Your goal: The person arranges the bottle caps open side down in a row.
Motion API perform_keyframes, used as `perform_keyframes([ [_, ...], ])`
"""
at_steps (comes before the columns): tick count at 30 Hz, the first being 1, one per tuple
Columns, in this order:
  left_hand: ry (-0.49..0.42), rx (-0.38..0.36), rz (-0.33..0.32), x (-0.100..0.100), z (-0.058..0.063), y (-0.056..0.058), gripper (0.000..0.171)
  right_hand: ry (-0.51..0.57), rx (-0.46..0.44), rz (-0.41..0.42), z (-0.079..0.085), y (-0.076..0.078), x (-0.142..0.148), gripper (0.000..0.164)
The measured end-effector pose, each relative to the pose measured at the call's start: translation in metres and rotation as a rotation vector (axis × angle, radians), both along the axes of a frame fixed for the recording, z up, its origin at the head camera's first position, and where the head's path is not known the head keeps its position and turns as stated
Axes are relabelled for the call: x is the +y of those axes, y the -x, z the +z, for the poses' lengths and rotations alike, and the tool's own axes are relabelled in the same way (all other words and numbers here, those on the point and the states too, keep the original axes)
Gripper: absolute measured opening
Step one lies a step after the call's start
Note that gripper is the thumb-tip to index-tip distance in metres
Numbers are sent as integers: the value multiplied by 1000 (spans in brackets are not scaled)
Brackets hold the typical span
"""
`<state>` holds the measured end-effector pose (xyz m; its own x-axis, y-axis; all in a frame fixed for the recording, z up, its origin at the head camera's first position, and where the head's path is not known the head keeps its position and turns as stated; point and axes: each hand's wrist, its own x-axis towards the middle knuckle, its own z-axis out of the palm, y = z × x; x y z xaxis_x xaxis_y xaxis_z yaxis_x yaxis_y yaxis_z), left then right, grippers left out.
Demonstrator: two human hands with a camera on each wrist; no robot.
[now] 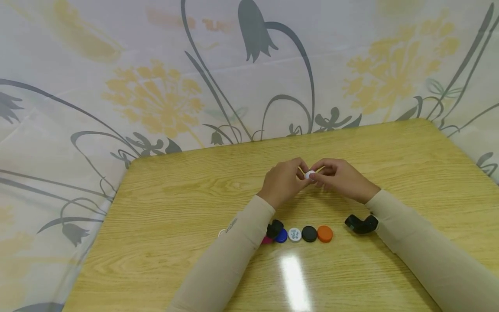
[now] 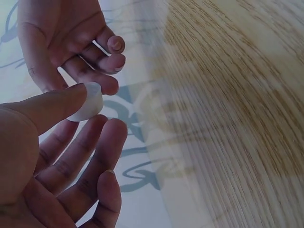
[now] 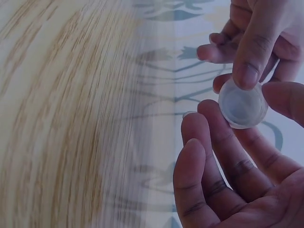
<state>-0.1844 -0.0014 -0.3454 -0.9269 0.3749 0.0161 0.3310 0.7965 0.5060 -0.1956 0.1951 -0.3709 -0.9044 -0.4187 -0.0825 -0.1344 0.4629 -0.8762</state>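
Observation:
A small white bottle cap [image 1: 309,174] is held above the table between both hands. My left hand [image 1: 283,180] pinches it, its thumb pressed on the cap [image 2: 90,105] in the left wrist view. From the other side my right hand [image 1: 343,178] holds the rim with thumb and fingers. The right wrist view shows the round, hollow-looking face of the cap [image 3: 242,105], with the left thumb over its top edge. Nearer the body lies a row of caps: blue [image 1: 281,235], white with blue marks [image 1: 294,234], black [image 1: 309,234] and orange [image 1: 325,234].
A pink cap [image 1: 267,240] and a white round edge [image 1: 222,232] show partly behind the left sleeve. Black curved devices [image 1: 361,224] sit by both wrists. The wooden table [image 1: 175,203] ends at a flower-patterned curtain [image 1: 234,86].

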Motion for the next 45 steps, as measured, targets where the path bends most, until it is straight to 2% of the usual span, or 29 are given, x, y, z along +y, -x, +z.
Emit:
perform_keyframes([
  [9,-41,-34,-14,-5,2,-11,23,25,49,34,5,-6,-2,28],
  [16,-100,-38,-25,-13,-3,-23,25,0,84,46,2,-12,-6,27],
  [26,-141,-37,-87,-22,-3,-40,24,-14,125,64,7,-40,-6,24],
  [31,-126,20,-120,-22,-1,-48,28,-10,137,64,12,-54,-3,31],
  [38,-102,117,-176,-15,-4,-60,29,-75,197,54,17,-71,5,32],
  [45,-71,159,-185,-5,-5,-69,27,-86,248,66,15,-80,13,29],
])
